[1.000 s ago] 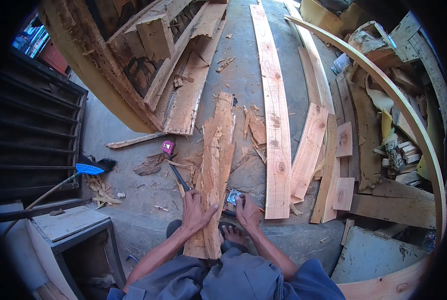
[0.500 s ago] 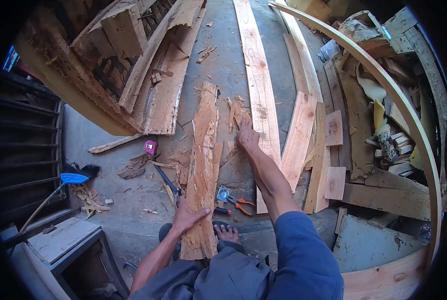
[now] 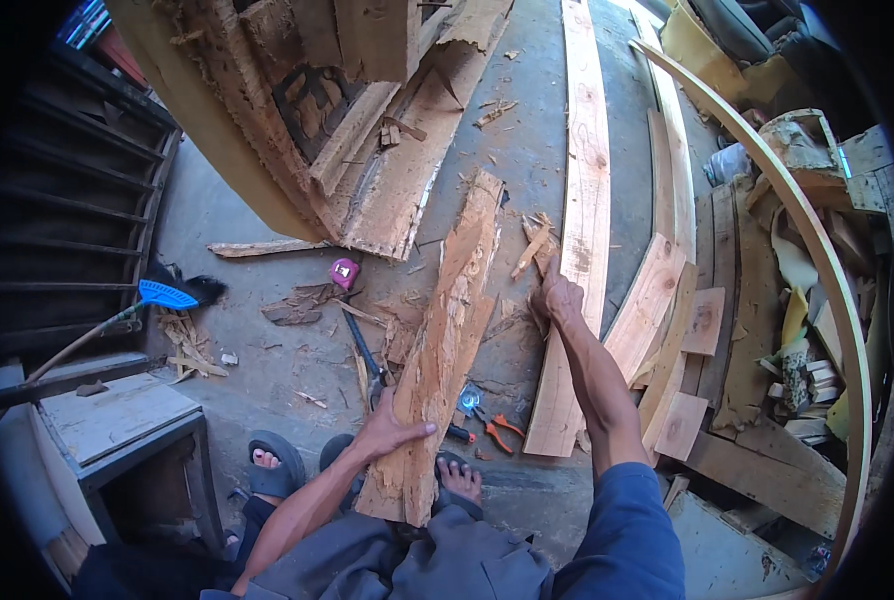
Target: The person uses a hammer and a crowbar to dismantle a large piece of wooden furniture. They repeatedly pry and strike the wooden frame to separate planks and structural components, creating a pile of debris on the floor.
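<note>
A long rotted board [image 3: 437,350], rough and splintered, leans upright toward me in front of my legs. Its lower part is gripped by my left hand [image 3: 392,435], thumb lying across the face and fingers behind the edge. To the right, my right hand [image 3: 559,298] is closed over the floor beside a long pale plank. Loose wood splinters [image 3: 534,246] lie at its fingertips; whatever is inside the fist is hidden. Orange-handled pliers [image 3: 507,428] and a dark bar-like tool [image 3: 359,345] lie on either side of the rotted board.
A pink tape measure [image 3: 344,272] sits left of the board. Pale planks [image 3: 587,200] run along the floor at right, beside a scrap pile [image 3: 802,370]. A broken wooden frame [image 3: 367,190] stands far left, a blue broom [image 3: 167,294] nearer. Another person's sandalled foot [image 3: 275,465] is at left.
The view has swung left. My right hand has curled from spread, reaching fingers into a closed fist near the splinters. My left hand keeps its grip on the board.
</note>
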A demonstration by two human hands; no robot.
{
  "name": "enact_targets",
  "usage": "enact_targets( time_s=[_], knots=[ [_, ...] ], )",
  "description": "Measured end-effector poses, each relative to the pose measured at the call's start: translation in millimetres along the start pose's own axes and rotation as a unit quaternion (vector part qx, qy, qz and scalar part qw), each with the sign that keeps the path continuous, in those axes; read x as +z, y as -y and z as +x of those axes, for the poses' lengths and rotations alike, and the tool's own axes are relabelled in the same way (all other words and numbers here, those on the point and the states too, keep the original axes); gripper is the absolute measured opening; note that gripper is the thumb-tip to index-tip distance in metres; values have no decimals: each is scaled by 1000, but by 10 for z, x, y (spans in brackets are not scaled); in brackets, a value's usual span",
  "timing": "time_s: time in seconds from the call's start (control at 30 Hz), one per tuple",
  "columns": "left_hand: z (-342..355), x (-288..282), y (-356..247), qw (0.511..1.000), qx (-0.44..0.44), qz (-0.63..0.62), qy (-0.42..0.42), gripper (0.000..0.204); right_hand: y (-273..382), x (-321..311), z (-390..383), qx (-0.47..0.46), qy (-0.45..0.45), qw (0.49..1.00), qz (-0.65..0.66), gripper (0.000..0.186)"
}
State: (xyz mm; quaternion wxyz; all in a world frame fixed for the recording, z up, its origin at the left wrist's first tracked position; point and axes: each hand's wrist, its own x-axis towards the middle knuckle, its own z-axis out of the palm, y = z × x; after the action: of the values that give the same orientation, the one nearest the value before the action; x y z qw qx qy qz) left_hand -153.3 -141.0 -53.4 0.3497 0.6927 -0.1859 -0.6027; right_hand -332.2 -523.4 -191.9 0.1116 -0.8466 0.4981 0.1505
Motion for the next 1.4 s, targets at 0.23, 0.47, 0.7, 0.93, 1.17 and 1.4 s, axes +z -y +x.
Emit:
enact_targets(
  time_s=[0.23, 0.47, 0.7, 0.93, 1.17, 1.4],
  knots=[
    [-50, -48, -68, 997, -17, 74, -6, 110, 70, -104, 510, 66, 75, 993, 62, 63],
    [115, -324, 125, 999, 1, -10, 50, 108, 12, 49, 336, -36, 31, 998, 48, 46],
    [17, -852, -148, 994, -15, -62, 86, 102, -16, 407, -192, -208, -166, 958, 107, 51],
    [-181, -954, 28, 994, -44, -62, 80, 91, 134, 93, -352, -198, -26, 980, -22, 56],
    [-436, -1209, 499, 989, -34, -131, 65, 97, 367, -241, -1036, 1, -60, 919, 390, 58],
    [-317, -1310, 544, 978, -48, -172, 106, 101, 1221, -635, -1820, -16, 262, 558, 787, 69]
  ],
)
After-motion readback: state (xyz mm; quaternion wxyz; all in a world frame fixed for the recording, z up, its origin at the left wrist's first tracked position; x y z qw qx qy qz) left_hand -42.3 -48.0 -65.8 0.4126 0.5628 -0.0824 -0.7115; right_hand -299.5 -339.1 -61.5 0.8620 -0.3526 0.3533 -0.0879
